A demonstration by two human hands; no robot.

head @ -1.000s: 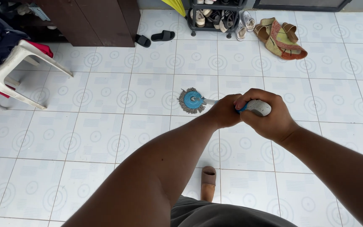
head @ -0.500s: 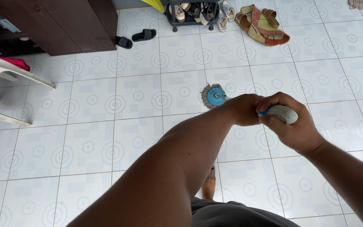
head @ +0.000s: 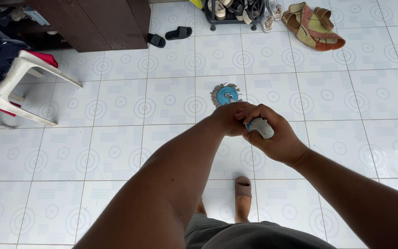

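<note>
I hold a mop by its handle with both hands, seen almost end-on from above. My left hand [head: 229, 119] grips the shaft just below my right hand [head: 272, 133], which wraps the grey and blue handle end [head: 261, 127]. The round mop head [head: 225, 95], blue disc with grey-brown fringe, rests on the white patterned floor tiles [head: 116, 152] just beyond my hands. My foot in a brown slipper [head: 242, 191] stands below.
A white plastic chair [head: 12, 85] with dark cloth lies at the left. A dark wooden cabinet [head: 102, 23] stands at top left with black slides [head: 169, 36] beside it. A shoe rack [head: 236, 10] and tan sandals on a mat [head: 316, 25] sit at the top.
The mop head swung right, then back left and closer to the middle. My hands followed, ending lower and nearer my body. The view shifted with my head.
</note>
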